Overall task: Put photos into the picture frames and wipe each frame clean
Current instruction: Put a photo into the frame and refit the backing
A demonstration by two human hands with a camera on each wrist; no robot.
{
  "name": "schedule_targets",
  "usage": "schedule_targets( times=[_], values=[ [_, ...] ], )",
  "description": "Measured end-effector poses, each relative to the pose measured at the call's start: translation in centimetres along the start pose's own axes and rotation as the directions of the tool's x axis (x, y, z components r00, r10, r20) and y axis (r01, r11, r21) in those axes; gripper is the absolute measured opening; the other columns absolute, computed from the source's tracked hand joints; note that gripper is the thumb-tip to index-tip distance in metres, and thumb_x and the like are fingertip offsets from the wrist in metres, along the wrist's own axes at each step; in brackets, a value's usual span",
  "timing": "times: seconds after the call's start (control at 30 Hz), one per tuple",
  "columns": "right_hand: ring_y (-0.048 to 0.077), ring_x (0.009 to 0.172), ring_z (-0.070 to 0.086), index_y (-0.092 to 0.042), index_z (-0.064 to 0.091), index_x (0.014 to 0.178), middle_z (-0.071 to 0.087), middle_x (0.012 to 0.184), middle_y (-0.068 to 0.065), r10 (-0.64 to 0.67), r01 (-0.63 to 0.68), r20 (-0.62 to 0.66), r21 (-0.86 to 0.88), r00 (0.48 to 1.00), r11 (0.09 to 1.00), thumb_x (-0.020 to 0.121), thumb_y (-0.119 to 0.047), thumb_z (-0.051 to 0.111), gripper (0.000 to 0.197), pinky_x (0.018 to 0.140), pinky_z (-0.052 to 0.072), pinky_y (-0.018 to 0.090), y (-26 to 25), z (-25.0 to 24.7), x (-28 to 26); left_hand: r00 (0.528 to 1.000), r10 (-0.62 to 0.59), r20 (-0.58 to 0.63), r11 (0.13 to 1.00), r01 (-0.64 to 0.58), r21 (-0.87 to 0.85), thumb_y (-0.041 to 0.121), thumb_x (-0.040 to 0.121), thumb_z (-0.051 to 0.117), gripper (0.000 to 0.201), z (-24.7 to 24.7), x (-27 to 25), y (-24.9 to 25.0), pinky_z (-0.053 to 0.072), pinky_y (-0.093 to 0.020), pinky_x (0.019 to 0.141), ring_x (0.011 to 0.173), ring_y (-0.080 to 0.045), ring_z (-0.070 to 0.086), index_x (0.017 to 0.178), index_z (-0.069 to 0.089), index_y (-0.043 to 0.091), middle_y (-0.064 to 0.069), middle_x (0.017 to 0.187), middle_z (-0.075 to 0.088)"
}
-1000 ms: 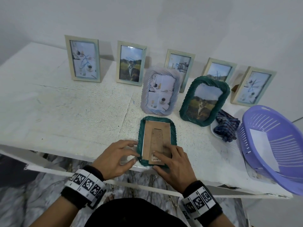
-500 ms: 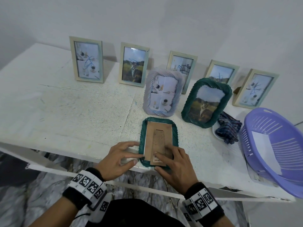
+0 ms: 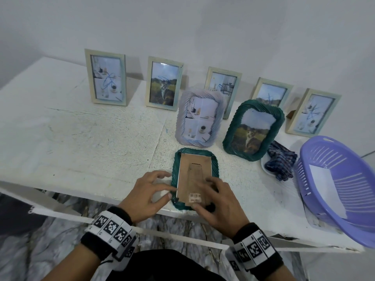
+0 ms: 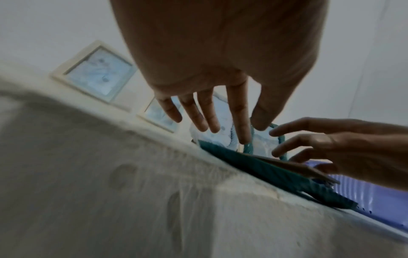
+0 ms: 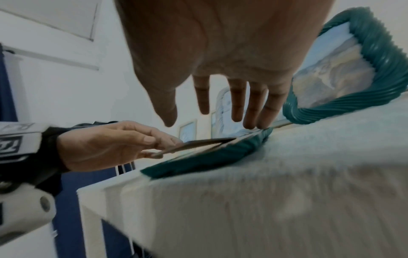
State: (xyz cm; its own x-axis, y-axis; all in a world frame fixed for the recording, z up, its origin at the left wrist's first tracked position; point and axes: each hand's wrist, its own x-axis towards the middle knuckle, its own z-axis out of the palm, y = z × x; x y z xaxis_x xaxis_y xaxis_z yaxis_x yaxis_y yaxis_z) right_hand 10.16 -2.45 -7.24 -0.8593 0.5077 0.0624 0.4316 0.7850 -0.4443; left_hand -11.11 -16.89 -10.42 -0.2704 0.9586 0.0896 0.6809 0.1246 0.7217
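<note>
Head view, with both wrist views. A green frame [image 3: 195,179] lies face down at the near edge of the white table [image 3: 81,138], its brown backing board [image 3: 193,177] uppermost, a barcode sticker [image 3: 195,196] near the board's near end.

My left hand [image 3: 146,197] sits just left of the frame. In the right wrist view its thumb and fingers pinch the board's left edge, which stands lifted clear of the frame, so this grip is narrow and holds the board.

My right hand [image 3: 219,205] lies over the board's near right corner. Its fingers [image 5: 253,104] reach down straight, the outer fingertips at the frame's right rim; this grip is wide and closes round nothing.

Behind the frame, two more rope-edged frames stand upright: a pale one [image 3: 200,118] with a light interior photo, and a second green one [image 3: 253,130] with a landscape photo. They stand near each other but apart.

Along the wall stands a row of five plain cream frames [image 3: 106,77], each holding a photo; blue scribbles show on several.

To the right, a blue checked cloth [image 3: 281,163] lies bunched on a white dish [image 3: 264,166], just beside a purple slotted basket [image 3: 334,179]. A white sheet [image 3: 324,187] lies inside the basket. The basket overhangs the near table edge.
</note>
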Motion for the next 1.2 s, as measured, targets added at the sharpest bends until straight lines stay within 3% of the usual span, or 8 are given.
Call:
schedule_targets(
  times=[0.1, 0.17, 0.37, 0.67, 0.87, 1.0, 1.13, 1.2],
  values=[
    [0.017, 0.106, 0.046, -0.023, 0.045, 0.134, 0.045, 0.125, 0.002, 0.099, -0.097, -0.04, 0.055, 0.994, 0.994, 0.086, -0.057, 0.049, 0.059, 0.088, 0.046, 0.03, 1.3, -1.2, 2.1, 0.997, 0.079, -0.025, 0.985, -0.074, 0.158, 0.052, 0.087, 0.051, 0.032, 0.0, 2.6, 1.3, 0.039, -0.048, 0.097, 0.119, -0.012, 0.047, 0.113, 0.066, 0.04, 0.012, 0.132, 0.05],
    [0.023, 0.107, 0.046, -0.019, 0.045, 0.137, 0.046, 0.123, 0.006, 0.17, -0.17, -0.042, 0.013, 0.984, 0.985, 0.091, -0.048, 0.052, 0.054, 0.091, 0.044, 0.034, 2.5, -1.5, 3.9, 0.991, 0.115, 0.071, 0.949, -0.131, 0.286, 0.058, 0.087, 0.046, 0.042, 0.1, 4.8, 2.5, 0.038, -0.049, 0.099, 0.123, -0.017, 0.046, 0.122, 0.06, 0.04, 0.008, 0.14, 0.047],
    [0.035, 0.11, 0.046, -0.01, 0.047, 0.137, 0.05, 0.12, 0.014, 0.278, -0.272, 0.105, -0.07, 0.955, 0.96, 0.099, -0.03, 0.044, 0.043, 0.096, 0.033, 0.036, 4.5, -1.6, 7.3, 0.956, -0.041, 0.289, 0.845, -0.122, 0.521, 0.075, 0.069, 0.017, 0.077, 0.5, 8.5, 4.3, 0.019, -0.045, 0.112, 0.134, -0.018, 0.033, 0.136, 0.041, 0.047, 0.004, 0.148, 0.036],
    [0.031, 0.114, 0.047, -0.013, 0.049, 0.138, 0.049, 0.117, 0.013, 0.325, -0.364, 0.195, 0.217, 0.925, 0.906, 0.093, -0.016, 0.046, 0.045, 0.104, 0.035, 0.038, 5.9, -1.9, 7.5, 0.956, -0.025, 0.294, 0.837, -0.14, 0.529, 0.07, 0.073, 0.021, 0.068, 0.7, 8.6, 3.6, 0.019, -0.052, 0.112, 0.133, -0.017, 0.038, 0.134, 0.042, 0.05, 0.005, 0.146, 0.04],
    [0.015, 0.105, 0.046, -0.011, 0.05, 0.137, 0.047, 0.112, 0.008, 0.319, -0.38, 0.239, 0.288, 0.917, 0.879, 0.092, -0.003, 0.047, 0.046, 0.089, 0.03, 0.014, 6.2, -2.4, 7.9, 0.958, -0.032, 0.284, 0.843, -0.126, 0.522, 0.068, 0.073, 0.02, 0.067, 0.7, 8.7, 3.8, 0.019, -0.052, 0.113, 0.132, -0.017, 0.039, 0.132, 0.045, 0.051, 0.006, 0.145, 0.042],
    [0.02, 0.109, 0.047, -0.015, 0.051, 0.137, 0.046, 0.111, 0.008, 0.317, -0.368, 0.226, 0.243, 0.921, 0.897, 0.092, -0.003, 0.046, 0.046, 0.098, 0.032, 0.02, 6.0, -2.0, 7.9, 0.96, -0.028, 0.28, 0.845, -0.127, 0.519, 0.067, 0.074, 0.02, 0.065, 0.6, 8.7, 3.8, 0.02, -0.052, 0.113, 0.131, -0.017, 0.04, 0.131, 0.046, 0.051, 0.006, 0.144, 0.043],
    [0.03, 0.109, 0.049, -0.017, 0.051, 0.136, 0.047, 0.109, 0.01, 0.322, -0.354, 0.18, 0.191, 0.929, 0.915, 0.09, -0.006, 0.048, 0.047, 0.102, 0.037, 0.039, 5.4, -1.9, 7.8, 0.954, -0.039, 0.297, 0.852, -0.124, 0.509, 0.069, 0.072, 0.017, 0.07, 0.4, 8.6, 3.8, 0.017, -0.05, 0.114, 0.134, -0.015, 0.037, 0.136, 0.04, 0.051, 0.007, 0.147, 0.038],
    [0.032, 0.112, 0.045, -0.018, 0.048, 0.138, 0.048, 0.115, 0.012, 0.338, -0.356, 0.16, 0.101, 0.927, 0.929, 0.092, -0.013, 0.048, 0.046, 0.101, 0.034, 0.036, 4.7, -1.8, 7.5, 0.943, -0.043, 0.33, 0.865, -0.13, 0.484, 0.069, 0.074, 0.02, 0.071, 0.2, 8.6, 3.6, 0.017, -0.048, 0.115, 0.136, -0.015, 0.035, 0.139, 0.037, 0.049, 0.007, 0.15, 0.035]
  ],
)
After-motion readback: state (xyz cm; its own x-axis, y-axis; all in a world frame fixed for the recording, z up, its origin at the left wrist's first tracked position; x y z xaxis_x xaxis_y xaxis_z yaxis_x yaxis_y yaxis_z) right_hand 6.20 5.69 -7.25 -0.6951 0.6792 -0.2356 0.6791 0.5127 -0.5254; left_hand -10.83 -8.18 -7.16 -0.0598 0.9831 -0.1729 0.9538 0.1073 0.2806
